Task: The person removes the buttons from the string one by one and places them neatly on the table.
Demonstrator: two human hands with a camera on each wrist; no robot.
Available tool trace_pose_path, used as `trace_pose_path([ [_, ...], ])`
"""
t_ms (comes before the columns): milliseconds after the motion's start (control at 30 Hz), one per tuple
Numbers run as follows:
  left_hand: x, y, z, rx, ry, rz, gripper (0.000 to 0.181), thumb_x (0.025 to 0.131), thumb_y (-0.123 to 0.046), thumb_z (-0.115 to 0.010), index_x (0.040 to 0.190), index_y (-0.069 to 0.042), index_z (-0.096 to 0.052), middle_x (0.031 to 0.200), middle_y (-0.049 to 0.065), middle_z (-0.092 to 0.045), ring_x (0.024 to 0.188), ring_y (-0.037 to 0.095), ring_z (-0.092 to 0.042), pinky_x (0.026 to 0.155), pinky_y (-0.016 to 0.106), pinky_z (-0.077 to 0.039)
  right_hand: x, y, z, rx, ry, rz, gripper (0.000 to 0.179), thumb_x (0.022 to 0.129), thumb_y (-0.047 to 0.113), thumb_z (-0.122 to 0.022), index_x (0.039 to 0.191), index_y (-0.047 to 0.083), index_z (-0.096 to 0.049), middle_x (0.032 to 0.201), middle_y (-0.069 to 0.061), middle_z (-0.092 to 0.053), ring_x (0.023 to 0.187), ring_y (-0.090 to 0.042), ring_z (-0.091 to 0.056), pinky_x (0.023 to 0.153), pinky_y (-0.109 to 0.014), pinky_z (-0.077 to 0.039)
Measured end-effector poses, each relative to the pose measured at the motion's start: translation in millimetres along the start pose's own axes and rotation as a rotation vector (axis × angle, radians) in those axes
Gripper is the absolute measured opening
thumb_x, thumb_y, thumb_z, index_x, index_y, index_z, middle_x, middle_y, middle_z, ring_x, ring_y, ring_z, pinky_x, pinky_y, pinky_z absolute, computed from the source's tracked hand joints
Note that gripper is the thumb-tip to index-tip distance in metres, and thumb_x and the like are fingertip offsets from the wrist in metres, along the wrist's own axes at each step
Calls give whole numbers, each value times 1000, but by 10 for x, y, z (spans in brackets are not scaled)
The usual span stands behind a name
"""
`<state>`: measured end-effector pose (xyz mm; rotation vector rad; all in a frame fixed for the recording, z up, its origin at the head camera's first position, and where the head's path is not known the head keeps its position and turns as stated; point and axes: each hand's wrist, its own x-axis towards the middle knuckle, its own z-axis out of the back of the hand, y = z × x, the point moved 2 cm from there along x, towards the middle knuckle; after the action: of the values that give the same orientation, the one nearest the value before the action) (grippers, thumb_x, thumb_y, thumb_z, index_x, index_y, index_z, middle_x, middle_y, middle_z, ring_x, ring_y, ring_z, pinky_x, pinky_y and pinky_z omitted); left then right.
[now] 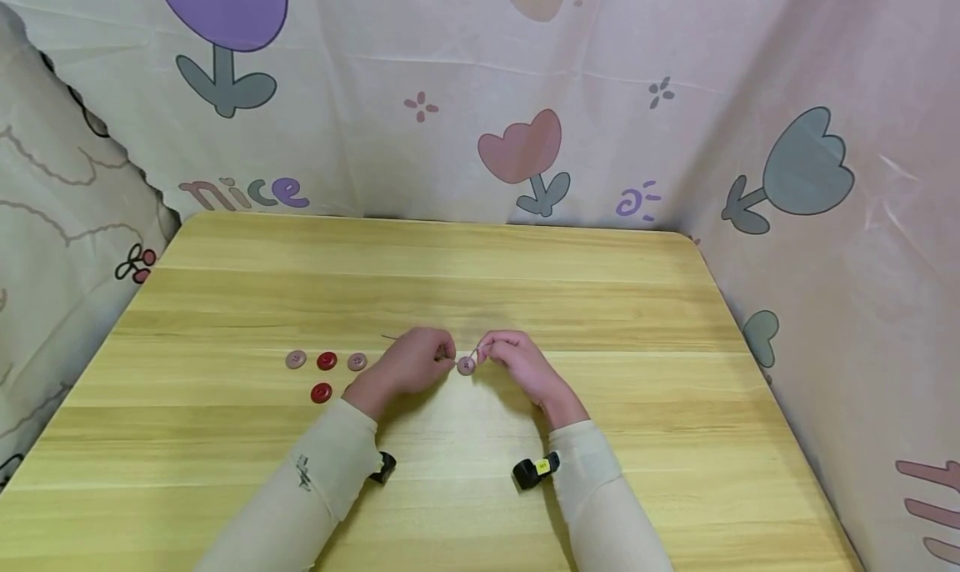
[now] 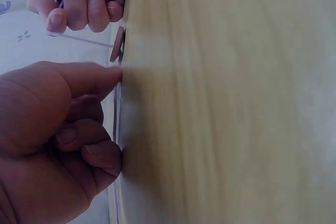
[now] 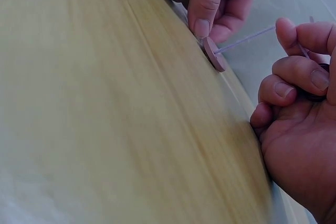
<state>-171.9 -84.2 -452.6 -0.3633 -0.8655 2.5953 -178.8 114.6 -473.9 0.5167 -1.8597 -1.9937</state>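
Observation:
A dusty-pink button (image 1: 466, 366) lies between the two hands, a pale lilac thread (image 3: 247, 39) running from its face to the right hand. My right hand (image 1: 519, 363) pinches this thread with thumb and forefinger; a small dark round thing (image 3: 316, 96) is tucked under its curled fingers. On the button's other side, my left hand (image 1: 416, 361) pinches the thread, fingertips right at the button's rim. Seen edge-on in the left wrist view, the button (image 2: 117, 44) stands tilted. A short thread end (image 1: 388, 337) sticks out beyond the left hand.
Left of the left hand lie two pink buttons, one outer (image 1: 296, 359) and one inner (image 1: 357, 362), and two red buttons, one upper (image 1: 326, 361) and one lower (image 1: 321, 393). The wooden table (image 1: 615, 305) meets a patterned cloth (image 1: 360, 138) at the back and sides.

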Motion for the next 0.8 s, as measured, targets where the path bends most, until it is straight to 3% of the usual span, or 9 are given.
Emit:
trace_pose_path([
  [233, -1, 14, -23, 23, 6, -1, 14, 98, -10, -63, 84, -13, -62, 74, -3, -55, 69, 16, -51, 69, 35, -45, 0, 4, -5, 1, -4, -10, 22, 87, 5, -46, 85, -5, -66, 85, -15, -55, 86, -28, -46, 85, -41, -37],
  [433, -54, 11, 26, 4, -22, 16, 13, 100, -10, -59, 87, -10, -59, 81, 1, -53, 76, 19, -51, 71, 36, -44, -6, 12, -8, -5, -7, -13, 22, 88, 4, -46, 85, -5, -66, 76, -19, -37, 80, -30, -41, 82, -40, -34],
  [633, -136, 31, 133, -61, -75, 24, 12, 103, -8, -52, 93, -7, -58, 95, 6, -50, 85, 22, -50, 77, 39, -44, -14, 24, -12, -12, -2, -13, 23, 91, 2, -45, 87, -7, -66, 77, -22, -36, 79, -29, -41, 83, -42, -35],
  [800, -201, 85, 219, -130, -110, 57, 10, 106, -12, -48, 98, -10, -54, 84, 3, -55, 79, 22, -52, 73, 45, -41, -26, 38, -22, -11, 10, -30, 24, 93, 0, -44, 91, -10, -65, 82, -31, -35, 86, -36, -44, 88, -45, -35],
])
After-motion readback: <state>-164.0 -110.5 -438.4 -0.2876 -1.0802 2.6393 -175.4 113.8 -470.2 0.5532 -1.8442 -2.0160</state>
